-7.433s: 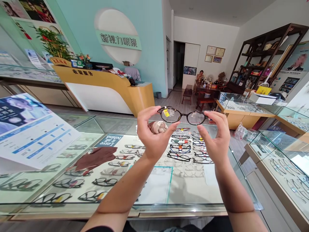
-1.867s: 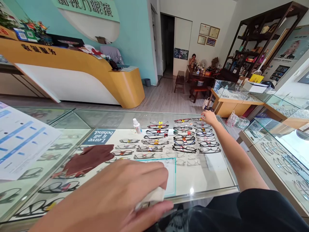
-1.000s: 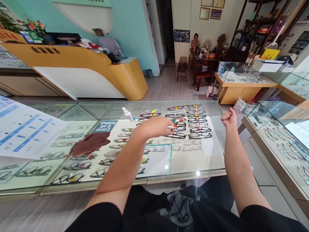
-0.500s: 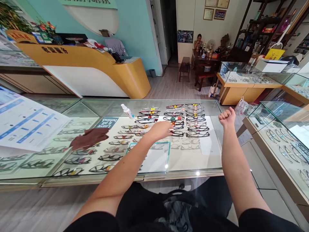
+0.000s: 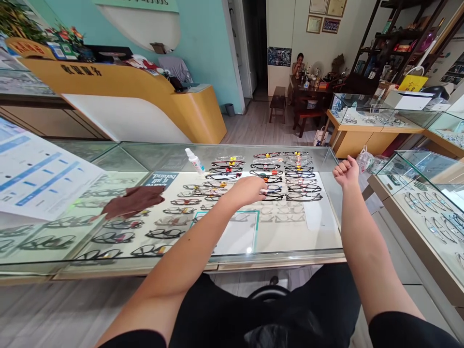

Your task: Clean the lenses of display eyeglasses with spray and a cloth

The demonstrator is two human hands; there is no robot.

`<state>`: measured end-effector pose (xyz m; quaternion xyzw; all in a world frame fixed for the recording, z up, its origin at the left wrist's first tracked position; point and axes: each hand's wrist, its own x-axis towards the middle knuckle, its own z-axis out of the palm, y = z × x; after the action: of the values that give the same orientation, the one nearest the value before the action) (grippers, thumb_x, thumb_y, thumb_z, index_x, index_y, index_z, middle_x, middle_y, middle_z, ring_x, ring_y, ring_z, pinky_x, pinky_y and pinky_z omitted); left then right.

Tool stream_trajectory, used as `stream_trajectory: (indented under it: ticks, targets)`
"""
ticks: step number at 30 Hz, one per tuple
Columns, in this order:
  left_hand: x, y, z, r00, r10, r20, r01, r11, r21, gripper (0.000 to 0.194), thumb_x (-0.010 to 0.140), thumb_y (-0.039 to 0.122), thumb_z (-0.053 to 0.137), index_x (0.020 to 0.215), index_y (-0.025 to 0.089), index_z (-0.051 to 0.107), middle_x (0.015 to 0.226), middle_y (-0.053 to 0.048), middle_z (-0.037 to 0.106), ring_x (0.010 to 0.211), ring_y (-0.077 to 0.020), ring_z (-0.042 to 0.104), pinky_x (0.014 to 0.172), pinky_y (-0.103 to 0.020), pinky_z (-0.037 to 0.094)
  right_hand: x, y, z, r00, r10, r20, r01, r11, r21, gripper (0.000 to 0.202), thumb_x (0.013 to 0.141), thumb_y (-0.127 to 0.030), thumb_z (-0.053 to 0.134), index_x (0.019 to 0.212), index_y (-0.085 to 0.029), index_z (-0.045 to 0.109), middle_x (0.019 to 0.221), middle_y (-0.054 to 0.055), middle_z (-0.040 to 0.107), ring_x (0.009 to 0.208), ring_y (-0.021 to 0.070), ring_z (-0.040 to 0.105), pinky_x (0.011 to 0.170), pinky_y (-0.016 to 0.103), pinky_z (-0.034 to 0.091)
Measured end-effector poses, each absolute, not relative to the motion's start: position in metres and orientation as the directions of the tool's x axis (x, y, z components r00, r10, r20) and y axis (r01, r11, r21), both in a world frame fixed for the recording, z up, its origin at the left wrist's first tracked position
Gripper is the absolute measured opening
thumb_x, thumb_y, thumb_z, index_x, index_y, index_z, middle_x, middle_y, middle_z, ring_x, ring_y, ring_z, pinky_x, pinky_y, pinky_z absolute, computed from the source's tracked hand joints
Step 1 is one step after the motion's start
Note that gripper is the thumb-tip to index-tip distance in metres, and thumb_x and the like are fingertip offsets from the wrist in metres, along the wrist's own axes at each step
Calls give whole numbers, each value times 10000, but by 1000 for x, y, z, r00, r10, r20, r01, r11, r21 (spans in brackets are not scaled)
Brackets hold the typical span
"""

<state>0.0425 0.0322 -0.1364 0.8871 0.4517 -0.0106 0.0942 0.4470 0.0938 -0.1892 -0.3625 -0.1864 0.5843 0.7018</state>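
My left hand point(image 5: 249, 190) reaches over the glass counter point(image 5: 232, 254), its fingers closed at the near end of the middle column of eyeglasses point(image 5: 274, 197). The fingertips pinch the left end of a pair there; the exact grip is partly hidden by the hand. Just right of it runs another column of folded eyeglasses point(image 5: 303, 197), with more rows behind and to the left. My right hand point(image 5: 346, 171) is curled into a loose fist at the counter's right edge, with nothing showing in it.
A white spray bottle point(image 5: 195, 162) stands behind the rows. A brown cloth point(image 5: 134, 201) and a printed sheet point(image 5: 43, 171) lie at left. Another glass display case point(image 5: 427, 203) stands to my right. A person point(image 5: 299, 65) sits at a far table.
The view has shifted slightly, so the counter and eyeglasses appear a little further right. My left hand stays at the middle column, with its fingers slightly further right. My right fist remains at the counter's edge.
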Motion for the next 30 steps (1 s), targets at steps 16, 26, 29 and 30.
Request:
stream_trajectory:
  ticks: [16, 26, 29, 30]
  targets:
    - [38, 45, -120, 446, 819, 362, 358, -533, 766, 338, 779, 526, 729, 797, 193, 671, 1028, -96, 729, 974, -251, 671, 892, -361, 506, 415, 75, -133, 49, 994, -101, -603, -51, -796, 659, 1002, -499, 627, 680, -270, 100, 498, -112, 102, 447, 93, 72, 409, 230, 177]
    - [56, 34, -130, 201, 938, 283, -15, -286, 958, 491, 558, 552, 943, 681, 181, 646, 828, -15, 660, 745, -146, 527, 689, -276, 407, 257, 9, -129, -235, 949, 211, -503, 67, -861, 347, 638, -225, 863, 771, -229, 542, 639, -86, 505, 552, 75, 406, 560, 211, 383]
    - [58, 27, -146, 188, 951, 246, -58, -239, 969, 519, 553, 588, 947, 694, 182, 656, 811, -10, 652, 720, -136, 518, 667, -264, 402, 253, 4, -139, -240, 949, 205, -529, 49, -847, 323, 596, -155, 807, 833, -225, 598, 695, -68, 555, 620, 90, 483, 627, 225, 431]
    - [59, 25, -150, 186, 954, 234, -71, -224, 972, 524, 567, 604, 940, 710, 184, 662, 793, -5, 644, 701, -131, 505, 653, -260, 394, 255, 4, -140, -249, 949, 195, -537, 32, -843, 318, 597, -157, 799, 836, -223, 601, 690, -66, 551, 625, 92, 492, 631, 225, 431]
